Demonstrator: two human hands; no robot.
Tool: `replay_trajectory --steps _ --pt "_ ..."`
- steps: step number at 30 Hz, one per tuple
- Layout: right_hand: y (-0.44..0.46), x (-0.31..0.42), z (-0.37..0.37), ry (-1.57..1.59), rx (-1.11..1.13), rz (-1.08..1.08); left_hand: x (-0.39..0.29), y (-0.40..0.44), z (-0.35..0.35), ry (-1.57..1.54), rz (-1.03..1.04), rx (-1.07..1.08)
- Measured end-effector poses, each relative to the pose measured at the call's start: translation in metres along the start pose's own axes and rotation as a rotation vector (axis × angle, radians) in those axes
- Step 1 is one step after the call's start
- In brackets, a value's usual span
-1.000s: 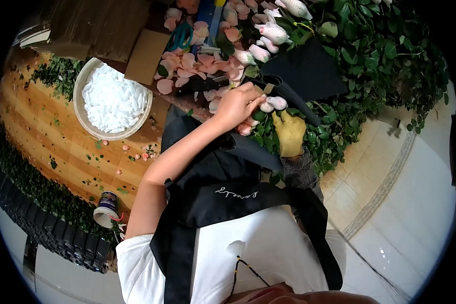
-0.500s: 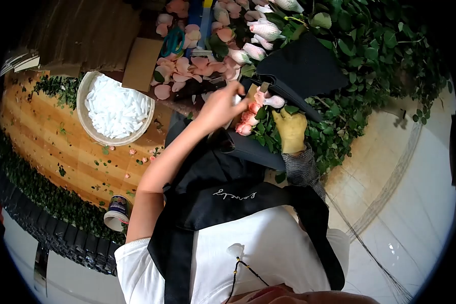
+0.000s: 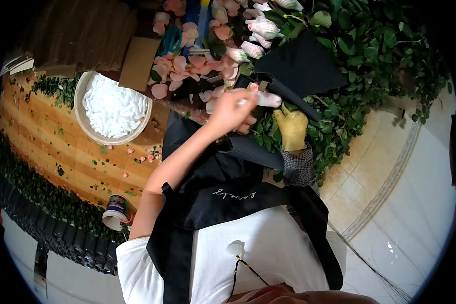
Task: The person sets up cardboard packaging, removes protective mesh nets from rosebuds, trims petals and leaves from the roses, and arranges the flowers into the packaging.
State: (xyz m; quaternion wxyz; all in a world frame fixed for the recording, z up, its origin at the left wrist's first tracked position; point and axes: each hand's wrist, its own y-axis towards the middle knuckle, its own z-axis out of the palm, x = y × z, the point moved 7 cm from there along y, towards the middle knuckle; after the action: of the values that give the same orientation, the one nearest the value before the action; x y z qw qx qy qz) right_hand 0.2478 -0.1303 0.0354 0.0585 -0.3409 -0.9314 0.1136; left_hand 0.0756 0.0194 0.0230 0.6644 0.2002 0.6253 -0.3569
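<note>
The pale rose bud lies between the fingers of the bare left hand and the gloved right hand. It is elongated and set nearly level. Its surface is whitish, tinged pink, and appears to be sheathed in a light covering; fine detail is blurred.

The left fingers are curled and closed on the bud's left end, with some motion blur. The right fingers, in a yellow glove, are bent just beside the bud's opposite end; whether they grip a stem cannot be determined.

Below the left fingers are peach blooms, partly covered by the hand. Beyond the fingers lie further netted buds, white mesh over pink. Loose petals and teal-handled scissors lie beyond and to the left of the left fingers; a basin of white pieces stands well to their left. Leafy stems extend right of the gloved fingers.

Writing: the black apron, nearer the wearer than the fingers, bears pale script, inverted, apparently "lovely". The cup, far left of the fingers, carries a dark label, illegible.
</note>
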Motion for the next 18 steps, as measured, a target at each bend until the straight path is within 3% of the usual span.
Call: replay_trajectory --steps 1,3,5,6,7,8,9,11,12,13,14,18 --pt "0.000 0.003 -0.003 -0.013 -0.071 -0.050 0.010 -0.011 -0.027 -0.047 -0.024 -0.122" --pt "0.000 0.006 -0.006 -0.051 -0.086 -0.107 0.006 -0.039 -0.100 0.106 -0.337 -0.207" --pt "0.002 0.006 -0.006 -0.090 -0.104 -0.170 0.027 -0.075 -0.189 0.602 -0.426 -0.225" --pt "0.002 0.012 -0.005 -0.130 -0.128 -0.281 0.020 -0.096 -0.229 0.795 -0.520 -0.367" --pt "-0.001 0.018 -0.003 -0.170 -0.151 -0.393 0.025 -0.110 -0.262 1.023 -0.501 -0.285" --pt "0.002 0.019 -0.004 -0.211 0.003 -0.264 0.013 -0.121 -0.273 1.173 -0.541 -0.334" --pt "0.003 0.023 -0.009 -0.138 -0.088 -0.337 0.002 -0.122 -0.271 1.348 -0.445 -0.372" --pt "0.003 0.019 -0.007 -0.102 -0.023 -0.254 0.001 -0.102 -0.245 1.247 -0.299 -0.360" --pt "0.002 0.014 -0.005 -0.111 -0.022 -0.259 -0.013 -0.085 -0.214 0.905 -0.315 -0.345" --pt "0.001 0.005 0.009 -0.231 0.087 -0.272 -0.017 -0.063 -0.178 0.676 -0.319 -0.181" --pt "0.000 0.001 0.015 -0.297 0.141 -0.278 -0.004 -0.051 -0.147 0.510 -0.217 -0.105" --pt "-0.002 0.002 0.019 -0.404 0.175 -0.398 -0.019 -0.009 -0.031 0.364 0.088 0.088"
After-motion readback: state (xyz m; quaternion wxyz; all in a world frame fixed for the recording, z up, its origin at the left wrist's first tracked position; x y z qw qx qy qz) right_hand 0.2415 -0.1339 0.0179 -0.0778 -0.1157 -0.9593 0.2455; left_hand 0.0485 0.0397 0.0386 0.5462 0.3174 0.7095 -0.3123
